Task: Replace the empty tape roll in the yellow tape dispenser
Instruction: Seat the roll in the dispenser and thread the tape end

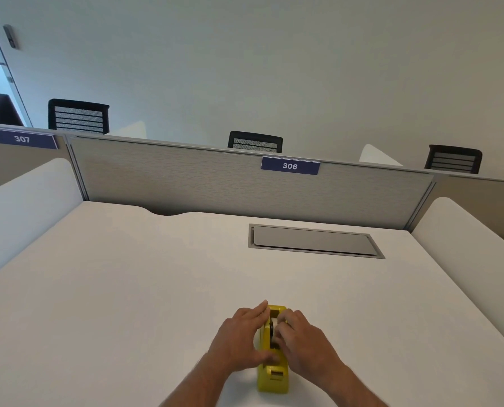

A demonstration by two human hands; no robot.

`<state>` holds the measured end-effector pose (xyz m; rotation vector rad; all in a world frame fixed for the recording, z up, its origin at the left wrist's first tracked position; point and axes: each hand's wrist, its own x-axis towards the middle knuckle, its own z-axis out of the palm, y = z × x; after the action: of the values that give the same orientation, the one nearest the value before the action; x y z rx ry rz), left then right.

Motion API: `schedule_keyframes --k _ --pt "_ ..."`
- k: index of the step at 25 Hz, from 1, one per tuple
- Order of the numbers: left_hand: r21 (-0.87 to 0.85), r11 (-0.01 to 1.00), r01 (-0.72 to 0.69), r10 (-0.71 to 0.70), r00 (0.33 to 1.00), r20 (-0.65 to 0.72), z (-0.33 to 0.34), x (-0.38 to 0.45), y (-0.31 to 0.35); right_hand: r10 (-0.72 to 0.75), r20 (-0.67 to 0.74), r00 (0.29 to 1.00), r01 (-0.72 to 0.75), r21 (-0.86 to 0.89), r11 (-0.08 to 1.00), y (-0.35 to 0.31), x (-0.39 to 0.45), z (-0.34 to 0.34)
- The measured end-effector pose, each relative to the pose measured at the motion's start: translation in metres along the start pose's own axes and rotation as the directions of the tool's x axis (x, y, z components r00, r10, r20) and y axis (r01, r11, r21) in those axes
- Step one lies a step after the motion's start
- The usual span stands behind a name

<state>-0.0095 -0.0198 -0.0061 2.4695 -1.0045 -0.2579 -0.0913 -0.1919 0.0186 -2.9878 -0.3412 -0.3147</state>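
Observation:
A yellow tape dispenser stands on the white desk near its front edge, cutter end toward me. My left hand wraps the dispenser's left side, thumb pressed on its top. My right hand reaches in from the right, fingers pinched on a whitish tape roll sitting in the dispenser's slot on a dark hub. Most of the roll is hidden by my fingers.
A grey flip-lid cable hatch is set into the desk at the back right. A grey partition with a "306" label closes the far edge. White side dividers flank the desk. Black chairs stand beyond.

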Motion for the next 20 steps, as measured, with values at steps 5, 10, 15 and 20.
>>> schedule_keyframes --k 5,10,15,20 --pt "0.047 0.999 -0.019 0.018 0.999 0.029 -0.002 -0.001 -0.002 0.058 0.046 0.997 -0.058 -0.006 0.998 -0.003 -0.006 0.003" --pt "0.094 0.996 -0.006 0.002 0.999 0.043 -0.002 0.0 -0.001 0.097 0.075 0.992 -0.095 -0.022 0.995 -0.011 -0.011 -0.002" --pt "0.116 0.993 -0.013 0.007 0.999 0.05 0.001 -0.001 -0.002 0.13 0.097 0.987 -0.13 -0.004 0.991 -0.026 -0.018 -0.007" --pt "0.147 0.989 -0.008 -0.001 0.998 0.06 0.003 0.002 -0.003 0.143 0.076 0.987 -0.147 0.042 0.988 -0.033 -0.026 -0.011"
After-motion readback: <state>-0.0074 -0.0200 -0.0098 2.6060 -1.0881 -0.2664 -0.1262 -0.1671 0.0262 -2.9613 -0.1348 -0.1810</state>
